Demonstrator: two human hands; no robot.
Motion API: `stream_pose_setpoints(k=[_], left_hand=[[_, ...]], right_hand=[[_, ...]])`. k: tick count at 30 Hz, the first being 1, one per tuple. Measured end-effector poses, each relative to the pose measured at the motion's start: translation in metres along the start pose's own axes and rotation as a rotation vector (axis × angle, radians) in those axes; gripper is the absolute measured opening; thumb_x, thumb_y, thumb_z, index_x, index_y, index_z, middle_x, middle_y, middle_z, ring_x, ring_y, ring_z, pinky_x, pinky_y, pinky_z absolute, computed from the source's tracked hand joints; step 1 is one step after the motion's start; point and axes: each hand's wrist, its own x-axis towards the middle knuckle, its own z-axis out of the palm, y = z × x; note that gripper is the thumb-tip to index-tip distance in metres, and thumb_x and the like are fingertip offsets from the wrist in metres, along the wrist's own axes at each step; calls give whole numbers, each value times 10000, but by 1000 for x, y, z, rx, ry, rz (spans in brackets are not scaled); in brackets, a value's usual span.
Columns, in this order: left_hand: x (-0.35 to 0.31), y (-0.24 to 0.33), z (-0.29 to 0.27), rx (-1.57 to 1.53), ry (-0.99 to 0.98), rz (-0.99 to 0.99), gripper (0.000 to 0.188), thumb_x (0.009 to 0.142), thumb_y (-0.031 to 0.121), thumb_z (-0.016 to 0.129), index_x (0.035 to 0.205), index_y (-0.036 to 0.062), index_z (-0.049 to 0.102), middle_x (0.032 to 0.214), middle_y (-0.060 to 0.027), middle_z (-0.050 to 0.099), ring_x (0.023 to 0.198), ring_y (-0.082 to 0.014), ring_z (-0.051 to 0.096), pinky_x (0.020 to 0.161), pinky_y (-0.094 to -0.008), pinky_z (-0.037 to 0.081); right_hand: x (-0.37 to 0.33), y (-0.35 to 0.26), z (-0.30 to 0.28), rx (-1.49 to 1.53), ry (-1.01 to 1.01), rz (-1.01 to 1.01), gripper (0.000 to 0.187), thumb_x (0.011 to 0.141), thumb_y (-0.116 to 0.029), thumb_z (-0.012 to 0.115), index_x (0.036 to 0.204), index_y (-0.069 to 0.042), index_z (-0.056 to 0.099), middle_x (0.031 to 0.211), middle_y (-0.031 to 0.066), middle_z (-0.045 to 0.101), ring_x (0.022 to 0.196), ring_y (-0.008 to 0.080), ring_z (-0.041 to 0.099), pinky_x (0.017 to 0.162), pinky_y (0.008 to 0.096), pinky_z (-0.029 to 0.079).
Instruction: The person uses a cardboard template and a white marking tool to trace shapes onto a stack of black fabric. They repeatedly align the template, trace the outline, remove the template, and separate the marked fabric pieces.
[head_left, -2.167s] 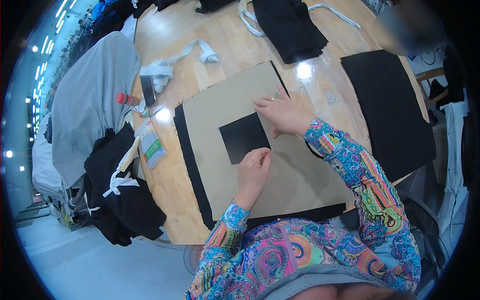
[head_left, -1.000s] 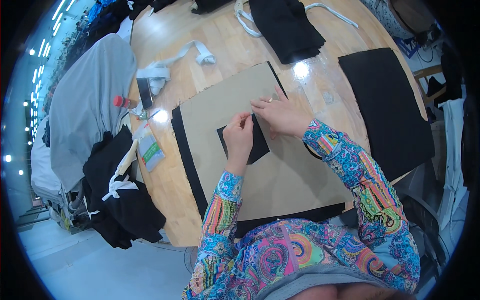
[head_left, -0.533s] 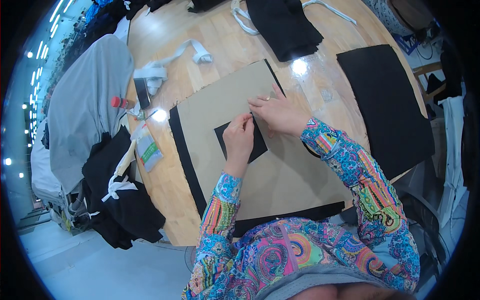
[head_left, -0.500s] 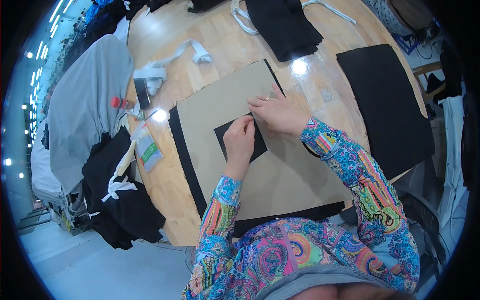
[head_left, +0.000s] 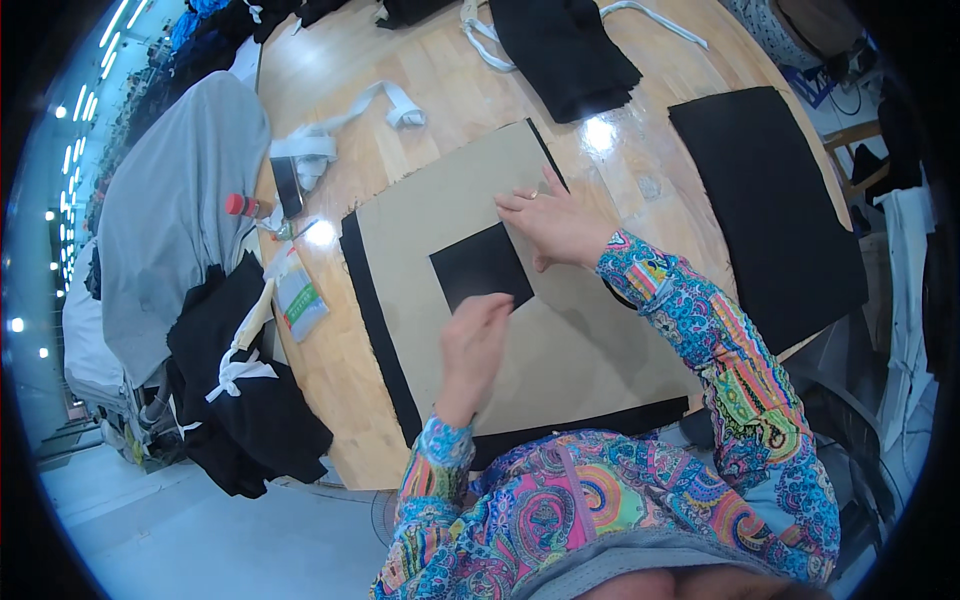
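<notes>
A beige board or sheet (head_left: 400, 230) lies flat over a larger black cloth (head_left: 372, 310), whose edges show along its left and near sides. In the middle of the beige sheet is a black square (head_left: 480, 268); I cannot tell if it is an opening or a piece lying on top. My left hand (head_left: 475, 345) is closed in a pinch at the square's near right corner. Anything between its fingertips is too small to make out. With fingers spread, my right hand (head_left: 555, 225) rests flat on the sheet by the square's far right corner.
Folded black cloth (head_left: 770, 210) lies at the right, and another black piece (head_left: 565, 55) at the far side. On the left are white tape (head_left: 400, 108), a phone (head_left: 286, 185), a red-capped bottle (head_left: 245, 206), a plastic packet (head_left: 299, 298) and hanging black garments (head_left: 240, 390).
My left hand has moved toward me, from the far side of the black square to its near right corner, staying pinched. The right hand has stayed in place on the sheet.
</notes>
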Motion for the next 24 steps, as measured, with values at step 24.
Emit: stream_pose_setpoints(k=[24], left_hand=[[-64,-81,-75,-327,410,-482,249,831,146,678,958,-9,529,839,-47,563,753,-109,525,659,-244,448]], right_hand=[[-17,-12,6,-98,25,132,714,618,-184,842,1237,-65,506,1267,89,501,1266,267,435,1096,595,225]])
